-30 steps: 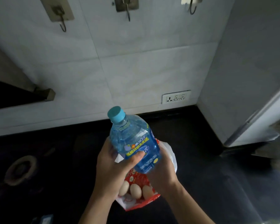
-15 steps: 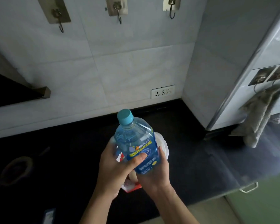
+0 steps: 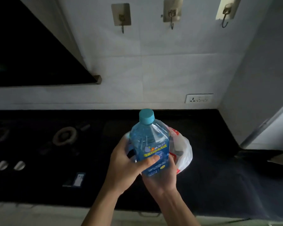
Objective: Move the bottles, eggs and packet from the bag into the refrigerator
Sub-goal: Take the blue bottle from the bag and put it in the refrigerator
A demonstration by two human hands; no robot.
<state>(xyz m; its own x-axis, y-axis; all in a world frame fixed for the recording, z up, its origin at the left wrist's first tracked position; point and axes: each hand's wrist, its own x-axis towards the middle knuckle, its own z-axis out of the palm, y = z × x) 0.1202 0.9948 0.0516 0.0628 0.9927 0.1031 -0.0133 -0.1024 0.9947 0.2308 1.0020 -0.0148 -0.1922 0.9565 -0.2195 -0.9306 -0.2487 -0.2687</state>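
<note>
A clear blue bottle (image 3: 149, 144) with a teal cap and a blue-and-yellow label is held upright above the dark counter. My left hand (image 3: 126, 167) wraps its left side, thumb across the label. From below and the right, my right hand (image 3: 162, 178) cups the base. Behind and under the bottle lies a white plastic bag with red print (image 3: 183, 152). The bottle and my hands hide what the bag holds. The grey refrigerator (image 3: 260, 95) stands at the right edge.
A black gas hob with a burner ring (image 3: 64, 136) and two knobs (image 3: 10, 165) fills the counter's left. A small card (image 3: 76, 179) lies near the front edge. On the tiled wall are a socket (image 3: 198, 98) and three hooks (image 3: 171, 15).
The view has swung left and pulled back, so the hob now shows and the towel at the right is out of frame. Both hands keep the bottle over the bag. The eggs no longer show.
</note>
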